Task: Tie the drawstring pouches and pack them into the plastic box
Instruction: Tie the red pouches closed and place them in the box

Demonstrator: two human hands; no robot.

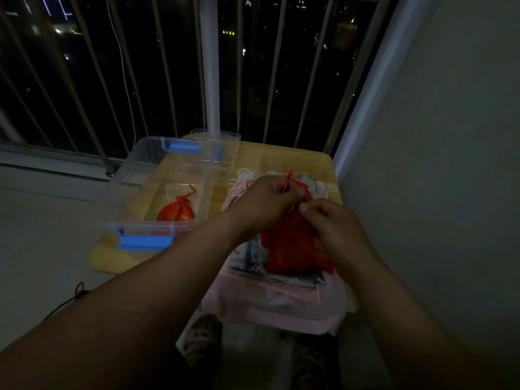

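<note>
Above the pouch (289, 246), left hand (267, 204) and right hand (334, 223) each pinch its cord (286, 183); the cloth looks soft and light, best held at the neck.

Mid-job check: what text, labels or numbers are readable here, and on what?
Nothing is readable.
Boxed red pouch, in the plastic box: gold print, too blurred.
Held red pouch: gold print, too dark and blurred.
Yellow lit sign outside the window: too small.
</note>
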